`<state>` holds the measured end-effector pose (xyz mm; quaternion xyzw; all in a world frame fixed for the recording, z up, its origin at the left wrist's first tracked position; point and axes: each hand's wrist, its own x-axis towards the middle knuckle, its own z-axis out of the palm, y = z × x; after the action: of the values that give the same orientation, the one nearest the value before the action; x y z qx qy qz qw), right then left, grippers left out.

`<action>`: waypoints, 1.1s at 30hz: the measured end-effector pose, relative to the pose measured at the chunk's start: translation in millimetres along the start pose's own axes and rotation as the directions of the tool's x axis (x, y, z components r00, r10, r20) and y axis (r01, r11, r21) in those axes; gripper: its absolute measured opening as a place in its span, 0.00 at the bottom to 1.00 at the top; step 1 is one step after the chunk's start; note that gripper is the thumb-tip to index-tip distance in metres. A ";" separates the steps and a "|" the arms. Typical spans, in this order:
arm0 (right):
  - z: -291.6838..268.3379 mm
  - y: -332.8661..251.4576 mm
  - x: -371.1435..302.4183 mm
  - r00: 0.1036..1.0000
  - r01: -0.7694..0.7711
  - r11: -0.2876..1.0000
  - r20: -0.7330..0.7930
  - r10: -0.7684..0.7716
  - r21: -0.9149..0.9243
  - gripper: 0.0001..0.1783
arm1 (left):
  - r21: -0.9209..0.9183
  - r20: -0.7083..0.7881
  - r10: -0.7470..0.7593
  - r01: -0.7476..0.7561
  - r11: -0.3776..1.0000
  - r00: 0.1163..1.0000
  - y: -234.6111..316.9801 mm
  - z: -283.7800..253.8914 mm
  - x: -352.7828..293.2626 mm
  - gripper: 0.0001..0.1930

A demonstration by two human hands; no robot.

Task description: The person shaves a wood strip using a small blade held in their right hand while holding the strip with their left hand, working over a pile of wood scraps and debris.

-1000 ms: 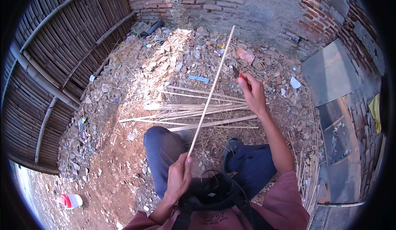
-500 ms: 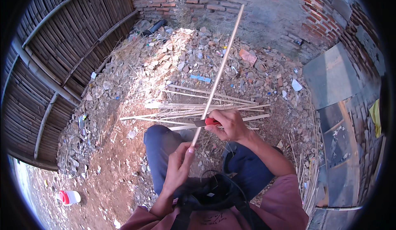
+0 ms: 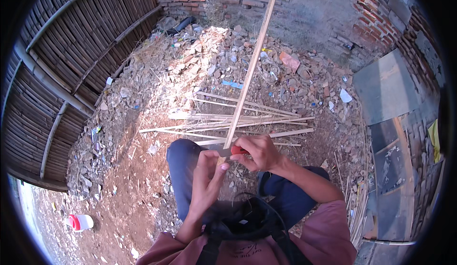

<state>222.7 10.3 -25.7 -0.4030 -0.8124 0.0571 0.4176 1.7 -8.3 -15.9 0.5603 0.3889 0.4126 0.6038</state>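
Observation:
My left hand [image 3: 206, 175] grips the near end of a long pale bamboo strip [image 3: 252, 60] that rises away from me toward the brick wall. My right hand [image 3: 257, 152] is closed around a knife with a red handle [image 3: 238, 150]; its blade lies across the strip just above my left fingers. Both hands are over my knees, in dark blue trousers [image 3: 183, 162]. A loose pile of split bamboo strips [image 3: 238, 120] lies on the ground just beyond my knees.
Rubble and litter [image 3: 223, 51] slope up to a brick wall [image 3: 304, 3]. A woven bamboo fence [image 3: 71, 60] runs along the left. Grey slabs [image 3: 383, 86] lie at the right. A white and red container [image 3: 81, 222] sits on the dirt at lower left.
My right hand came back from far up the strip to the near end, bringing the knife down next to my left hand. The strip now points higher up the wall.

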 end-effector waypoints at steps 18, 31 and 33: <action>4.6 -12.1 2.6 0.999 0.045 0.999 -0.002 -0.045 -0.026 0.17 | -0.110 0.000 -0.050 0.049 0.993 0.999 0.7 -3.5 3.0 0.18; 2.9 -9.3 3.9 0.998 0.039 0.997 -0.047 -0.042 -0.064 0.16 | -0.008 -0.049 -0.004 0.004 1.000 0.999 -0.3 -2.0 -3.0 0.17; 3.0 -10.0 3.4 0.998 0.038 0.997 -0.052 -0.041 -0.070 0.17 | -0.006 -0.042 -0.008 0.008 1.000 0.999 0.2 -3.2 -4.4 0.17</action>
<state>213.3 6.7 -21.2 -0.4024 -0.8103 0.0100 0.4260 -2.8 -11.2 -15.9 0.5483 0.4024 0.4229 0.5989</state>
